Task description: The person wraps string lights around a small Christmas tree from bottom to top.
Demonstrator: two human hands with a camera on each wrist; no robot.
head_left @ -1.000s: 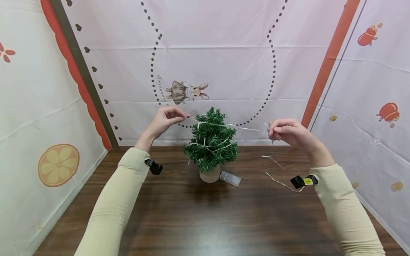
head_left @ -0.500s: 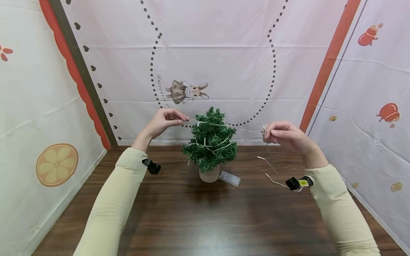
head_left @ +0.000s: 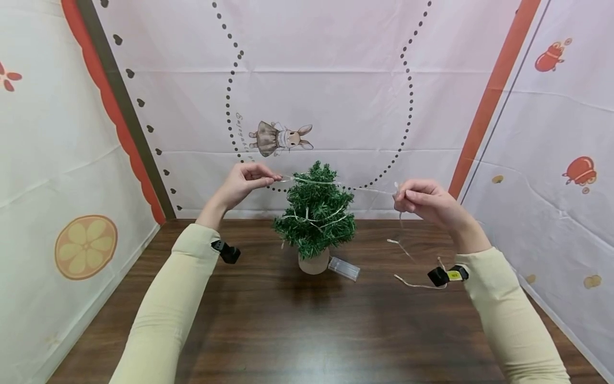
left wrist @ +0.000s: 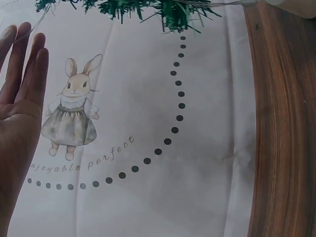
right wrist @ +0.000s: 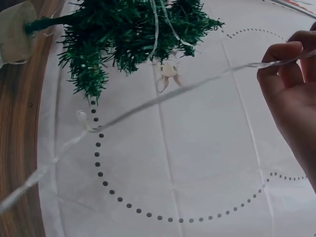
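A small green artificial Christmas tree (head_left: 316, 213) stands upright on the table, with thin clear string lights (head_left: 331, 217) wound around its middle. Left of the treetop, my left hand (head_left: 244, 184) pinches the light wire between thumb and fingertips. The wire crosses the upper tree to my right hand (head_left: 427, 200), which pinches it out to the right. In the right wrist view the wire (right wrist: 168, 96) runs from the right fingers, and a small bulb hangs along its lower stretch. The left wrist view shows the left hand (left wrist: 22, 94) near the branches (left wrist: 173, 12).
A clear battery box (head_left: 344, 268) lies beside the tree's pale round base (head_left: 314, 263). Loose wire (head_left: 417, 284) trails over the brown wooden table (head_left: 288, 330) below the right hand. Printed cloth (head_left: 321, 96) hangs behind and along both sides.
My right hand has shifted slightly left, toward the tree, and the loose wire below it has moved. The wire on the upper tree sits a little differently. My left hand has barely moved.
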